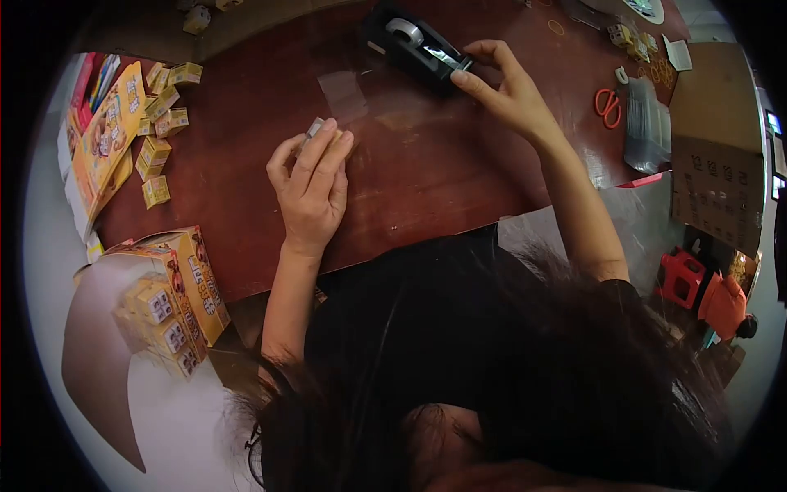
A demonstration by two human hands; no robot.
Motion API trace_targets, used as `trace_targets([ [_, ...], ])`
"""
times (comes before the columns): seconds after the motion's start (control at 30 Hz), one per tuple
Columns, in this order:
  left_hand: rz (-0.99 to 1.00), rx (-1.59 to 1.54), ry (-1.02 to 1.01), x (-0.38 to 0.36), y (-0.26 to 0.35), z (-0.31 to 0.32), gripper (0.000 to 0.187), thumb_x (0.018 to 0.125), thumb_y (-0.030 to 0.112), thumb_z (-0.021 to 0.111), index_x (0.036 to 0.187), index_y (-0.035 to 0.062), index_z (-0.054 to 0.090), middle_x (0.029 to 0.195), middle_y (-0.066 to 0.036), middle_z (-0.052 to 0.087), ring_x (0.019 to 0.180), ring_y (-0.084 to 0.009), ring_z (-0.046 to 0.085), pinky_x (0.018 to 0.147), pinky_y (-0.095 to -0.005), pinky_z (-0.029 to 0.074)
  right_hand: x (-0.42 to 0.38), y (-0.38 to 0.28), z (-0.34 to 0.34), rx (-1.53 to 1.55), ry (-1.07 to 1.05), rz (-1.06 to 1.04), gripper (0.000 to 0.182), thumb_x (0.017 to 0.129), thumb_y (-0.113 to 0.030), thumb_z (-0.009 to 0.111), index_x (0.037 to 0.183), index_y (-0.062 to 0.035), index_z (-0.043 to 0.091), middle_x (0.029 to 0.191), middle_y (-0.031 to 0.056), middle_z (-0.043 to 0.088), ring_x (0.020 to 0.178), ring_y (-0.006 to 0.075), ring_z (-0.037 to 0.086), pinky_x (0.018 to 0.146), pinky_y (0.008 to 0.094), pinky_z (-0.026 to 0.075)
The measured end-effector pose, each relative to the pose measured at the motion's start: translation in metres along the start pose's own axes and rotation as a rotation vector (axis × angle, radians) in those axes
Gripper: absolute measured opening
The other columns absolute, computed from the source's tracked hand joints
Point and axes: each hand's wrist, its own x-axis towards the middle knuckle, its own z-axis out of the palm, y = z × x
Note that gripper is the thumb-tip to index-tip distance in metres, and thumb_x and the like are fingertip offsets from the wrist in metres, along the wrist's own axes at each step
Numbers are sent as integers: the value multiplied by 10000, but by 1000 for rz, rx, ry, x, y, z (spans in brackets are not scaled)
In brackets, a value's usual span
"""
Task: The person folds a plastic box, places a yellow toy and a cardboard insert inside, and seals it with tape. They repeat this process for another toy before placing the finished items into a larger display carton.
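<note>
My left hand is closed around a small box, which the fingers mostly cover; one pale, greyish side shows above the fingertips. At the front end of a black tape dispenser, my right hand has its thumb and index finger at the two sides of the strip of tape. The exact grip on the tape end is hard to make out. A white tape roll sits inside the dispenser. Between the hands, a clear rectangular patch lies on the tabletop.
Several small yellow boxes lie at the table's left edge beside an orange printed carton. Another open carton stands lower left with stacked boxes. Red-handled scissors and stacked clear plastic lie right, near a cardboard box.
</note>
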Motion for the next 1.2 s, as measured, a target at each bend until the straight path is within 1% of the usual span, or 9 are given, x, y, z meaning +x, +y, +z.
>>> trace_targets([
  [0.17,-31,-40,83,-9,2,9,311,895,17,687,1186,118,727,1304,-27,665,1264,-275,510,1054,-358,441,16,-5,2,74,-177,203,378,894,-378,762,1100,-73,678,1265,81,600,927,120,591,810,276,471],
  [0.23,-33,-53,77,-9,2,9,263,915,12,672,1165,93,692,1315,-57,657,1305,-297,494,1070,-378,446,16,-1,4,464,-121,146,237,914,-309,747,984,-85,713,1328,97,569,871,90,566,770,254,456],
  [0.43,-78,-140,109,-11,1,12,266,873,-3,711,1081,104,585,1279,-99,681,1267,-333,531,1054,-388,457,-7,13,2,744,-56,127,128,944,-182,703,949,-54,695,1441,119,512,1061,151,605,910,284,481],
  [0.67,-90,-134,68,-7,3,4,292,845,-45,660,1092,91,586,1273,-109,680,1254,-339,533,1058,-402,455,-12,31,20,26,121,-44,110,931,-154,714,953,-46,705,1284,97,617,1057,120,608,872,278,508],
  [0.73,-80,-172,117,-6,2,8,326,829,-54,638,1114,91,572,1256,-109,687,1225,-333,549,1054,-414,456,-21,4,21,100,345,-100,99,951,-118,685,985,-26,696,1140,65,677,1006,118,632,844,280,521],
  [0.8,-54,-142,122,-9,-1,10,362,821,-45,662,1138,93,552,1284,-126,655,1197,-327,565,1017,-406,485,-39,-36,27,232,247,81,92,965,-79,660,1027,-24,700,1036,41,689,921,101,642,764,261,533],
  [0.93,-90,-235,205,-17,-3,17,385,830,-3,714,1157,73,524,1348,-182,493,1179,-316,577,933,-375,553,-55,-89,67,620,-299,116,455,987,-51,626,1424,-39,502,922,28,667,803,54,587,661,196,486],
  [0.97,-95,-291,275,-20,-5,23,381,838,8,725,1153,68,519,1351,-186,449,1184,-322,574,944,-386,559,-52,-90,75,602,-386,104,609,985,-59,632,1526,-50,353,919,35,670,797,48,586,630,198,476],
  [1.2,39,-216,306,-21,-13,27,389,839,52,773,1181,72,589,1397,-186,312,1209,-339,558,971,-404,575,-44,-90,100,571,-380,124,553,969,-79,655,1460,-66,401,879,18,692,809,61,634,706,219,500],
])
